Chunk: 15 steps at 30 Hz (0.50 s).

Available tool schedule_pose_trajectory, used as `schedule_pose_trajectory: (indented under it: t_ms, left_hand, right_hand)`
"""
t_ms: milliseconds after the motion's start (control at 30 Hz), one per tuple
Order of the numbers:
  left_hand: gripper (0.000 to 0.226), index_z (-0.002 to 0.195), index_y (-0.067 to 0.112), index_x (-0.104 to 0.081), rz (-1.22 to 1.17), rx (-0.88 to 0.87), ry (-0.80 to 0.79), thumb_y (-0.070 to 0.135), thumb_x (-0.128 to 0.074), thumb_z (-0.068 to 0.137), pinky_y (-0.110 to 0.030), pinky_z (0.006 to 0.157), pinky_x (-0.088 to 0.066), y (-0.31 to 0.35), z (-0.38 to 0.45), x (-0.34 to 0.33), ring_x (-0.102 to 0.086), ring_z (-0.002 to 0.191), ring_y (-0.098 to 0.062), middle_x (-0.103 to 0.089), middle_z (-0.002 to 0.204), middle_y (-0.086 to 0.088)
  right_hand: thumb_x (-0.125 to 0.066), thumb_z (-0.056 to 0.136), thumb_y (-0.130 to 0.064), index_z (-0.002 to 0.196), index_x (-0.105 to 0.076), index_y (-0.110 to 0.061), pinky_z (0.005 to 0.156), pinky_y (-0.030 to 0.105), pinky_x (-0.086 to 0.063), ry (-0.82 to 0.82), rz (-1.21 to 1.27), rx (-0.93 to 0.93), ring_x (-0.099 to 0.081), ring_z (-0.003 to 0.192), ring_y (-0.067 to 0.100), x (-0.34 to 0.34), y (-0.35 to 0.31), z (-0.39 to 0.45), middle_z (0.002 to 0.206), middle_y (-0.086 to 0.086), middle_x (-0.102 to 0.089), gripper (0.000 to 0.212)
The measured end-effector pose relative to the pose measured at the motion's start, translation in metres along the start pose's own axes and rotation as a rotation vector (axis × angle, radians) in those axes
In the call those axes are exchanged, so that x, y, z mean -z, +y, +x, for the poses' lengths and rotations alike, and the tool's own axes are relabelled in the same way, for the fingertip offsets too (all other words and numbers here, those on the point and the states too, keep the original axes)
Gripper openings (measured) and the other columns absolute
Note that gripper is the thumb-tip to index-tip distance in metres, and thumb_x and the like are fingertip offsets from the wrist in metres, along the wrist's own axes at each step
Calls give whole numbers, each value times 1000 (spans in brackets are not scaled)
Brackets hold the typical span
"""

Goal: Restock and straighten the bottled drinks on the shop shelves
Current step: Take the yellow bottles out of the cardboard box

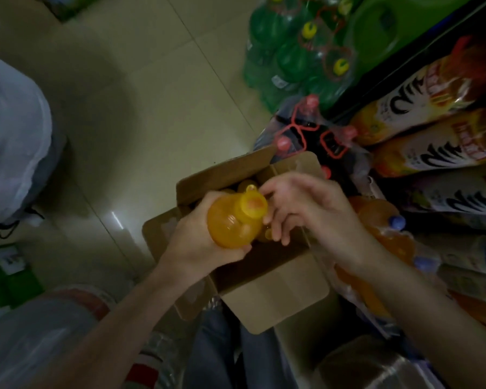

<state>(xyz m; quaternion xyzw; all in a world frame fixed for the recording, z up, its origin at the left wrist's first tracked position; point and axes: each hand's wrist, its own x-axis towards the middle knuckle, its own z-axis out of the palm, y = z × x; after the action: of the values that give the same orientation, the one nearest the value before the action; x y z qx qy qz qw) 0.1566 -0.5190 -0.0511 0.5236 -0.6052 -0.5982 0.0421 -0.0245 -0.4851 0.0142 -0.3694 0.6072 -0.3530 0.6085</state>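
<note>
A small orange plastic juice bottle with a yellow cap (pixel 233 220) is gripped around its body by the left hand (pixel 199 242) above the open brown cardboard box (pixel 275 299), near the box's left wall. The right hand (pixel 306 203) is held loosely curled just beside the bottle's cap, its fingertips (pixel 275 231) seemingly touching the bottle; a firm pinch cannot be confirmed. More yellow-capped bottles (pixel 247 186) are seen at the box's far corner, so unpacking is judged only partly done. Large orange juice bottles (pixel 432 147) are already lined along the shelf at the right. Wrapped packs of green bottles (pixel 295 51) on the tiled floor appear not yet shelved.
</note>
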Motion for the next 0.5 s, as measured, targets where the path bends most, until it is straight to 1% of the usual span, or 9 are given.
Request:
schedule_pose_trajectory:
  t_ms: [33,67,167,233,267,333,367,433,500]
  left_hand:
    - [67,105,43,-44,-56,50,70,22,-87,57,-21,77,-44,-2,1,2,-55,95,-3,-56,101,16]
    - [67,107,40,-44,-91,97,142,20,-86,59,-23,77,-45,-6,3,3,-55,95,-6,-55,100,15]
    - [67,113,32,-45,-181,156,283,19,-84,60,-29,77,-48,-20,8,8,-57,97,-13,-55,98,13]
    - [67,114,33,-45,-174,154,272,20,-84,60,-32,77,-51,-27,15,9,-58,97,-13,-56,100,12]
    - [68,115,33,-45,-154,144,252,21,-84,60,-36,79,-52,-30,19,7,-58,97,-14,-57,102,11]
    - [71,116,32,-44,-123,121,228,24,-85,59,-42,82,-52,-32,29,4,-58,98,-18,-56,103,8]
    - [72,117,32,-42,-100,110,225,26,-84,59,-38,79,-52,-34,35,1,-57,98,-18,-54,102,9]
    - [75,121,30,-41,-58,94,223,27,-84,60,-24,70,-47,-37,42,-2,-53,97,-14,-51,103,10]
    - [72,121,27,-44,-99,89,216,27,-83,60,-18,59,-47,-37,43,-1,-55,91,-11,-53,105,7]
  right_hand:
    - [-48,84,-37,96,-60,-13,53,21,-49,34,51,-50,-61,61,15,2,15,6,73,1,-63,29]
    - [-46,87,-38,98,-59,-14,57,24,-50,68,-59,-98,-62,68,17,3,37,15,77,3,-63,29]
    - [-49,94,-31,109,-55,-14,77,31,-46,22,-786,-299,-59,98,23,-8,125,45,102,7,-59,23]
    - [-47,96,-22,126,-47,-10,91,38,-42,-133,-1136,-448,-49,114,32,-22,178,61,124,14,-47,32]
    - [-44,96,-17,131,-42,-10,95,40,-41,-184,-1248,-506,-45,119,35,-29,198,68,131,17,-42,36]
    - [-36,97,-10,135,-38,-9,100,42,-39,-212,-1377,-567,-41,123,37,-37,225,80,136,20,-38,38]
    - [-34,98,-8,136,-37,-9,100,42,-39,-216,-1408,-581,-42,123,36,-37,235,86,136,21,-39,38]
    - [-34,98,-7,134,-37,-8,98,40,-41,-207,-1429,-563,-46,121,33,-35,249,92,133,20,-43,37]
    - [-36,97,-8,131,-40,-8,94,38,-43,-182,-1456,-498,-52,117,30,-35,252,92,127,17,-51,34]
